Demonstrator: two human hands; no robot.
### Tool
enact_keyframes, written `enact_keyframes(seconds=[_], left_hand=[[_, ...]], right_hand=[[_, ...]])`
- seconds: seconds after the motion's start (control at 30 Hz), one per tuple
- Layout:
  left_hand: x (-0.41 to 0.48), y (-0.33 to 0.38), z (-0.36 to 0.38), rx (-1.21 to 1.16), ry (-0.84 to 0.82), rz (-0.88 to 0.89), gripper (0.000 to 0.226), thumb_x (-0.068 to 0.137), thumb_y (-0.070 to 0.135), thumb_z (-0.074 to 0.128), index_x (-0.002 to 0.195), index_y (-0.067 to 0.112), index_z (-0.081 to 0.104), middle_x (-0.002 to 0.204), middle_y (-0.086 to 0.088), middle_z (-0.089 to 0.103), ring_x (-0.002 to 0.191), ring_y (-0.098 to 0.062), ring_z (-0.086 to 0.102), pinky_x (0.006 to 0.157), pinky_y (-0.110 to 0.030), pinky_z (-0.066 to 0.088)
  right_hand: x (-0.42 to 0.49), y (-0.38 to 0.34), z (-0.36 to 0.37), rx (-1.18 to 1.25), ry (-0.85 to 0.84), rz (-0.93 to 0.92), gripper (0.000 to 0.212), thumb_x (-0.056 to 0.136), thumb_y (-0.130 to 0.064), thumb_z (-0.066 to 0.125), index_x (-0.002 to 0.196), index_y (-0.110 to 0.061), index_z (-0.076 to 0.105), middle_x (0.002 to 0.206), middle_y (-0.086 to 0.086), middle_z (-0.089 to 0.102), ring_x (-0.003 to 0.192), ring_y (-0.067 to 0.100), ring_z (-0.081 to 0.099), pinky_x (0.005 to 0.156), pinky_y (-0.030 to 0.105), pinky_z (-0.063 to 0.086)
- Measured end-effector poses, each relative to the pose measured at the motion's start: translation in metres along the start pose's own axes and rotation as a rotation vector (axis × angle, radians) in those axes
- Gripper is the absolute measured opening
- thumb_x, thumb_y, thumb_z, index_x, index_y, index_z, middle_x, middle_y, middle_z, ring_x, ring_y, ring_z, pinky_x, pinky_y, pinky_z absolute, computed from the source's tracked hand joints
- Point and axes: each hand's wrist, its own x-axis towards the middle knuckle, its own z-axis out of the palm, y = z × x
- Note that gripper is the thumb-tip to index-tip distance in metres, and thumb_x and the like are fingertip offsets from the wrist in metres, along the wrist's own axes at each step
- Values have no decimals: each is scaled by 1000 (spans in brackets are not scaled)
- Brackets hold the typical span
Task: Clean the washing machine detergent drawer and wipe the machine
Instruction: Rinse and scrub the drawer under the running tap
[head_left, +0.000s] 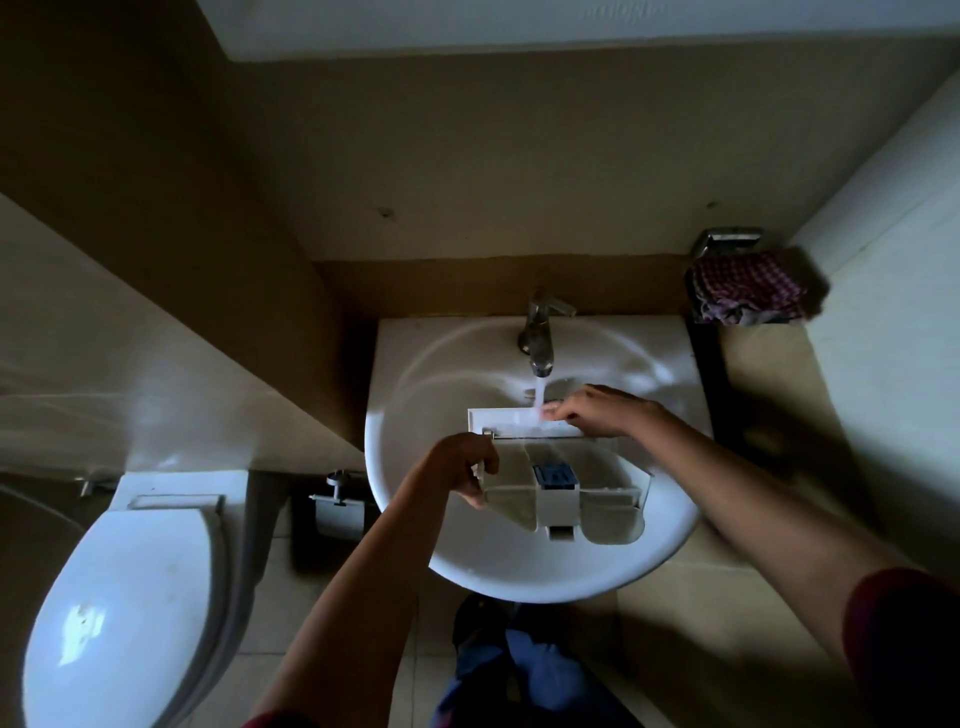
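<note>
The white detergent drawer (563, 493) lies across the white sink (415, 395), its front panel under the running tap (540, 338). A blue insert (555, 475) sits in its middle compartment. My left hand (462, 467) grips the drawer's left side wall. My right hand (597, 410) rests on the front panel at the far right, its fingertips in the water stream, rubbing the panel's top edge.
A toilet (124, 608) with its lid down stands at the left. A toilet paper holder (337, 512) hangs between the toilet and the sink. A checked cloth (748, 288) lies on a dark shelf at the right. Tiled floor lies below.
</note>
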Motion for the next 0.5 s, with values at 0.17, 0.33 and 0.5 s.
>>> enact_keyframes(seconds=[0.17, 0.33, 0.5], left_hand=[[1, -1, -1, -17, -5, 54, 45, 86, -7, 44, 130, -2, 39, 139, -31, 39, 120, -49, 48, 92, -51, 47], [-3, -2, -1, -29, 9, 87, 28, 85, -6, 48, 112, 2, 48, 128, -24, 50, 116, -44, 54, 70, -38, 55], [-10, -9, -9, -247, -112, 59, 21, 88, -10, 31, 96, 2, 46, 102, -20, 46, 78, -34, 52, 49, -40, 56]], right_hand=[[-44, 55, 4, 164, 68, 206, 34, 94, -9, 54, 122, -26, 64, 133, -7, 55, 103, 7, 64, 92, 14, 42], [-55, 64, 29, 473, 203, 344, 38, 86, 5, 59, 122, -7, 63, 121, 10, 65, 103, 10, 62, 82, 3, 42], [-44, 41, 39, 1012, 402, 391, 28, 86, 5, 62, 109, -7, 52, 107, 11, 62, 102, 21, 58, 86, 31, 47]])
